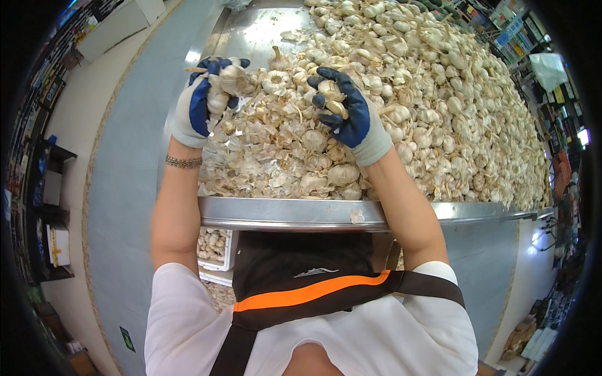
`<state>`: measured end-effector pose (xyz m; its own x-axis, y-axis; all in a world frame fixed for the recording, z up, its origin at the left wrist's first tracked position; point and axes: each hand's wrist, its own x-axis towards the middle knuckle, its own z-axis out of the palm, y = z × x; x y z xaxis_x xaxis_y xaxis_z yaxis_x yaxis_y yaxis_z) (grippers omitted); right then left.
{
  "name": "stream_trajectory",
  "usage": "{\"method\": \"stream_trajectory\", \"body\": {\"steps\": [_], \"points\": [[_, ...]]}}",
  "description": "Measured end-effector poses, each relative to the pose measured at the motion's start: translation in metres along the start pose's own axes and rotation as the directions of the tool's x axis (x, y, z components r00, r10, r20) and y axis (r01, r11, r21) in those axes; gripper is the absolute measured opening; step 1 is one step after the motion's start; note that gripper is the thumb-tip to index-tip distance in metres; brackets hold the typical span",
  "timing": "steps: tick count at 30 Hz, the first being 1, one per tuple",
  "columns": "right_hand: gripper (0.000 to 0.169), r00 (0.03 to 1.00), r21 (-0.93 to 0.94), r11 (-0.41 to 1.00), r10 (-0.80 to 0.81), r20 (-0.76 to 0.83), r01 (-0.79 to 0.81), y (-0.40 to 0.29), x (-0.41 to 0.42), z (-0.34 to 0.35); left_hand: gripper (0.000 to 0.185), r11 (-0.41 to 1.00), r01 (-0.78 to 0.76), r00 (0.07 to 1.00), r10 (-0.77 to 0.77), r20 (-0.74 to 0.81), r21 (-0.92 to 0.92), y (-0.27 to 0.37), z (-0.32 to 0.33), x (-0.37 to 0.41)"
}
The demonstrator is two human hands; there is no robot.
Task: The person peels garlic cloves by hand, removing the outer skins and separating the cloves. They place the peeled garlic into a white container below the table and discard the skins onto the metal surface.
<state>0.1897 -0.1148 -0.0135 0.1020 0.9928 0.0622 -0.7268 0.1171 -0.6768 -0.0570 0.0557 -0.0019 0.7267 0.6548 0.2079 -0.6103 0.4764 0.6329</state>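
My left hand (200, 96), in a white knit glove with blue coating, grips a few garlic bulbs (233, 79), one with a stalk poking out past the fingers. It is above the left edge of a metal display table (291, 210). My right hand (350, 110), gloved alike, curls around pieces of garlic (335, 99) over the near part of the heap. Below and between the hands, loose papery garlic skins (263, 155) cover the table, with several bulbs (314, 140) among them. The large garlic heap (437, 103) spreads to the right and back.
The table's raised front rim runs close to my apron (301, 263). A white foam box (221, 251) of garlic stands below it on the left. Grey floor (127, 202) and shelving (51, 197) lie farther left. Store shelves also line the right.
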Motion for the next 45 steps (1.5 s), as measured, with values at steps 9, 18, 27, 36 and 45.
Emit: {"method": "stream_trajectory", "body": {"steps": [9,18,27,36,45], "points": [[0.053,0.995,0.328,0.942,0.090,-0.045,-0.070,0.006,0.012,-0.019,0.038,0.945,-0.002,0.970,0.082,0.230,-0.327,0.050,0.000,-0.071],[0.027,0.994,0.352,0.931,0.069,0.083,-0.094,0.023,0.021,-0.016,0.015,0.862,-0.393,0.891,0.270,-0.366,-0.321,0.045,-0.110,-0.328],[0.043,0.963,0.199,0.952,0.195,0.188,-0.231,0.004,0.010,-0.033,0.014,0.923,-0.384,0.471,0.196,-0.860,0.000,-0.144,-0.253,-0.450],[0.047,0.967,0.076,0.981,0.163,0.195,-0.181,0.001,0.016,-0.033,0.032,0.757,-0.469,0.286,-0.357,-0.889,-0.455,-0.125,-0.334,-0.391],[0.052,0.956,0.088,0.988,0.100,0.277,-0.129,-0.022,0.004,-0.024,0.030,0.990,-0.142,0.162,0.007,-0.987,-0.016,-0.124,-0.274,-0.393]]}}
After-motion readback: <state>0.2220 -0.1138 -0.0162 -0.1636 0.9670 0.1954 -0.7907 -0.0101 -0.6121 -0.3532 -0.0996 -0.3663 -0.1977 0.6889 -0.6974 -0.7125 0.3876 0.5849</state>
